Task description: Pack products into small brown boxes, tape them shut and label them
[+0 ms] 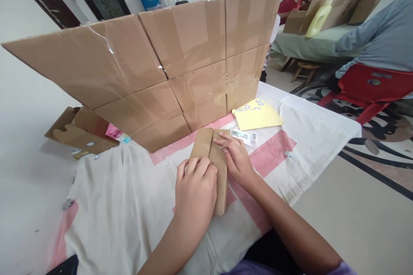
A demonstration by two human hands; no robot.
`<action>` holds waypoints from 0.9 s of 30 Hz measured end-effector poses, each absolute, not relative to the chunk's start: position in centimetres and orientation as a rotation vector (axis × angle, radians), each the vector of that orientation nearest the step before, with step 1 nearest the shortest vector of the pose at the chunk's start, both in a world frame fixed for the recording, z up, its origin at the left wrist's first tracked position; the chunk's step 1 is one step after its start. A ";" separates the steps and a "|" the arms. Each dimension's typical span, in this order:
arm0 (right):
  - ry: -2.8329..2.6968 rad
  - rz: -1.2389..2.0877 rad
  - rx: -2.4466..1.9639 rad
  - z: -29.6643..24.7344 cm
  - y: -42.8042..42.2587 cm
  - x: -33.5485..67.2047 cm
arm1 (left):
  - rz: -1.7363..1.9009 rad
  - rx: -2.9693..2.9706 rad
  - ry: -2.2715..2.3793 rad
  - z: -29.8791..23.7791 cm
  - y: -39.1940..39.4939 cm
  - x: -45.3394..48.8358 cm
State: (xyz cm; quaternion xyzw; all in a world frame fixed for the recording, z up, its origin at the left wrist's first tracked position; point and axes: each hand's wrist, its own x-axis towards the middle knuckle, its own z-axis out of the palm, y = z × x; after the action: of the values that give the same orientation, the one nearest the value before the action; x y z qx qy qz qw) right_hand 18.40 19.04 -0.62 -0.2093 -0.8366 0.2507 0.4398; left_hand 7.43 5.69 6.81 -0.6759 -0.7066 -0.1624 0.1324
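Note:
A small brown cardboard box (pixel 221 184) lies lengthwise on the cloth-covered table, with a seam running along its top. My left hand (pixel 196 187) is closed over its near left part, fingers curled on the top face. At the far right edge my right hand (pixel 238 157) holds the box, two fingertips resting on the top by the seam and the rest along the side. The box's left side is partly hidden under my left hand. Just beyond my right hand lies a small white item with a grey panel (pixel 247 138), its kind unclear.
A tall cardboard partition (pixel 196 90) stands behind the box. Right of it lies a yellow sheet (pixel 260 118) with small blue-outlined labels. An open cardboard carton (pixel 90 135) is at left; a dark phone-like object (pixel 66 266) at lower left. Other people sit near a red chair (pixel 374 88).

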 end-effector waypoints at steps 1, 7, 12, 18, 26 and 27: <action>-2.076 0.632 -0.522 -0.6 19.0 18.4 | -0.512 -1.945 -2.067 6.8 5.8 7.5; -2.024 0.674 -0.563 -0.7 19.1 18.3 | -0.650 -1.916 -2.072 6.9 6.8 8.6; -2.050 0.627 -0.573 -0.8 18.7 17.9 | -0.721 -2.023 -2.002 6.2 5.9 10.6; -2.084 0.628 -0.562 -0.3 18.4 18.0 | -0.817 -1.982 -1.967 5.5 3.4 9.4; -2.068 0.630 -0.548 -0.3 18.4 18.0 | -0.759 -1.836 -2.034 5.9 2.6 6.7; -2.065 0.631 -0.548 -0.3 18.4 18.0 | -0.789 -1.836 -2.028 6.0 2.6 6.7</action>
State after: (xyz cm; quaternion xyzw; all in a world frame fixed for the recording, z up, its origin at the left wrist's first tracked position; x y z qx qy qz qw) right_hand 18.02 18.37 -0.29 -0.2208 -0.8320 0.2542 0.4410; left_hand 6.65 2.63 5.98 -0.6378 -0.7047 -0.2740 0.1466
